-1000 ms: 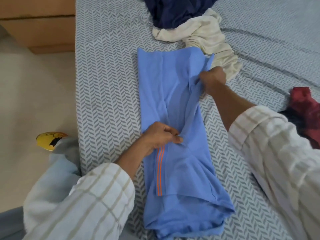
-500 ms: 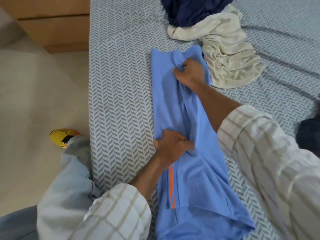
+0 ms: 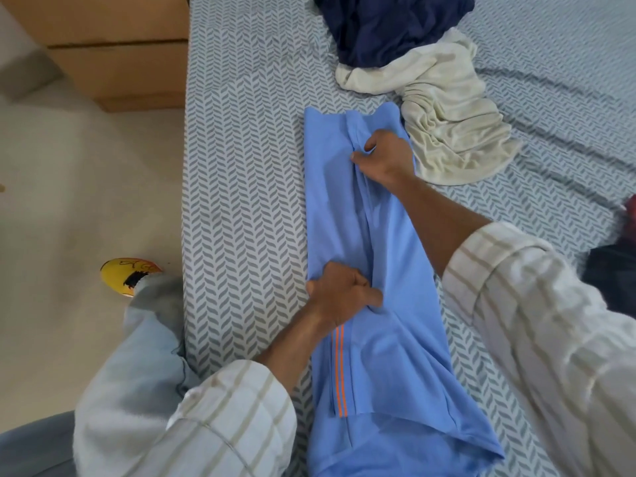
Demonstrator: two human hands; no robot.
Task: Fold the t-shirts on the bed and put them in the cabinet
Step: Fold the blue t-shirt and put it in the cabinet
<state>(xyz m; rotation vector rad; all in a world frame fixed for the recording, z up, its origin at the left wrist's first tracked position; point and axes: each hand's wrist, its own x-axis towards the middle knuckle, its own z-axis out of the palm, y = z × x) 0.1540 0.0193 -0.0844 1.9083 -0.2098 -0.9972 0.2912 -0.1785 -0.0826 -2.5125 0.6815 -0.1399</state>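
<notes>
left hand point(image 3: 340, 294): my fingers curled, gripping a fold of the blue shirt point(image 3: 389, 339) at its middle.
blue shirt: lying lengthwise on the bed point(image 3: 241, 201), near its edge, sides folded in.
right hand point(image 3: 385, 156): pinching the same fold near the far end.
step: narrowing the shirt; judged early.
next: lay the fold flat, then fold end to end.
far: cream shirt point(image 3: 447, 108) and navy shirt point(image 3: 392, 25), unfolded.

bare sheet point(image 3: 241, 201) left of blue shirt point(image 3: 395, 356), cream shirt point(image 3: 447, 115) touching its far right corner, navy shirt point(image 3: 389, 25) piled beyond, open sheet far right
</notes>
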